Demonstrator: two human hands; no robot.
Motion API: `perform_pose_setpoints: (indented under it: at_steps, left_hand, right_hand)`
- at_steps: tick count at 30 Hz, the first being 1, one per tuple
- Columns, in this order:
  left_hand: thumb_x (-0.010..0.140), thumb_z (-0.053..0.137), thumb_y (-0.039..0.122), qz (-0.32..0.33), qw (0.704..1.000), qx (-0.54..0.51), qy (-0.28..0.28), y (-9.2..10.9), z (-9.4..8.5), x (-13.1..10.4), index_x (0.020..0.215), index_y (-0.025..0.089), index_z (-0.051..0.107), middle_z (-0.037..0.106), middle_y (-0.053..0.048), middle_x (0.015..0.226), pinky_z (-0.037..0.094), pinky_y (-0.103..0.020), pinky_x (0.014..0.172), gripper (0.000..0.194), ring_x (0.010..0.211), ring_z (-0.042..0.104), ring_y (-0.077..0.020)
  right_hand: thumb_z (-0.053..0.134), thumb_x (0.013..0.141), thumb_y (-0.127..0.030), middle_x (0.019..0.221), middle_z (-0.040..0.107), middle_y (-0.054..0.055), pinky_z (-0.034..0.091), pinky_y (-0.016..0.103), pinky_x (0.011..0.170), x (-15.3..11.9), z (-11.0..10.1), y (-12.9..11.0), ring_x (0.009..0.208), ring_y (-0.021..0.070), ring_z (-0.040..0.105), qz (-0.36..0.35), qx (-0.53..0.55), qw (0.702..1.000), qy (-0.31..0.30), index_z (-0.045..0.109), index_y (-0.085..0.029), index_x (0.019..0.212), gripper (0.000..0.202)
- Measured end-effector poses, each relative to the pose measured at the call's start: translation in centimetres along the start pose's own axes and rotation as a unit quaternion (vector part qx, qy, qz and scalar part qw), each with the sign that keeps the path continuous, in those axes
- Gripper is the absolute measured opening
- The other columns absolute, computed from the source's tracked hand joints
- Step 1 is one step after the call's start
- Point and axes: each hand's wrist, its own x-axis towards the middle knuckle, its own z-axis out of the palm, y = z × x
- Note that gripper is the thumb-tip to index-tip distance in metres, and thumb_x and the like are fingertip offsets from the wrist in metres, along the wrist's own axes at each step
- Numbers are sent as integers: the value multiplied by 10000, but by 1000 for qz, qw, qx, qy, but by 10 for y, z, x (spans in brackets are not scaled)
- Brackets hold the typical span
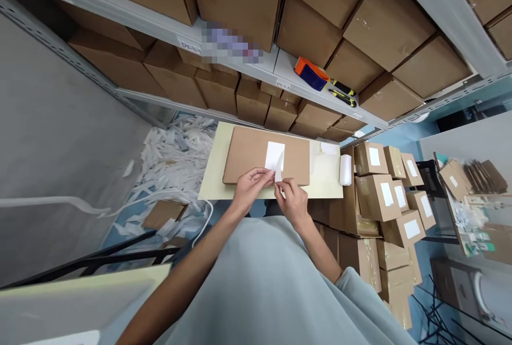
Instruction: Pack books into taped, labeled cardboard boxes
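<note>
R hand (294, 201) pinches curled white paper strip (279, 168); L hand (250, 190) grip unclear. Prob. best: pull low, slow, w/o lifting rectangular white label (272, 154).

"What's the carton (250, 155) made of?"
"Matt brown cardboard, with a smooth white paper label (273, 153) on top."
"And the shelf beam (316, 98) beyond the carton?"
"Smooth painted metal. The shirt (256, 275) nearer than the carton: matt cloth."

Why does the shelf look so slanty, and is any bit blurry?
In the head view, the shelf slants, probably from the wide, tilted camera; in the head view, a patch along it is blurred into squares; in the head view, the left hand and right hand look fairly clear.
</note>
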Motion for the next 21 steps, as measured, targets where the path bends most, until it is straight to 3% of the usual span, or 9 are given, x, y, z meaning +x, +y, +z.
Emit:
perform_pose_setpoints:
  at_steps: [7, 11, 14, 18, 21]
  left_hand:
    - [586, 995, 739, 4, 998, 57, 34, -17, -10, -1, 948, 190, 754, 830, -125, 1030, 673, -412, 906, 700, 1019, 798, -289]
    - [571, 1001, 686, 0, 996, 77, 47, -24, -15, -4, 902, 195, 770, 825, -115, 982, 650, -402, 905, 636, 977, 779, -279]
    - [582, 977, 695, -2, 996, 71, 58, -24, -21, -5, 885, 201, 752, 820, -108, 969, 641, -397, 915, 621, 977, 774, -272]
    - [601, 968, 684, -4, 996, 72, 43, -19, -30, -9, 906, 193, 740, 810, -97, 978, 626, -381, 940, 621, 988, 764, -255]
    - [629, 954, 688, 3, 995, 93, 30, -14, -33, -13, 912, 198, 741, 806, -96, 990, 620, -374, 932, 605, 998, 756, -257]
  right_hand:
    - [526, 1166, -379, 1035, 821, 104, 552, 292, 736, -22, 10, -1, 816, 185, 753, -42, -39, 998, -42, 848, -266, 1038, 364]
    - [578, 1149, -409, 1054, 821, 87, 547, 281, 728, -32, 9, -7, 790, 168, 736, -24, 30, 996, -79, 867, -273, 1082, 327]
    - [656, 1099, -504, 1034, 811, 61, 569, 284, 732, -28, -2, -8, 748, 158, 698, 49, 130, 988, -65, 885, -286, 1055, 319]
    - [757, 971, -592, 975, 803, 76, 578, 313, 700, -6, -25, 4, 752, 178, 670, 194, 231, 952, 51, 885, -238, 931, 378]
    - [856, 823, -629, 927, 801, 60, 534, 307, 604, 9, -33, 15, 629, 144, 576, 264, 302, 916, 27, 876, -224, 878, 409]
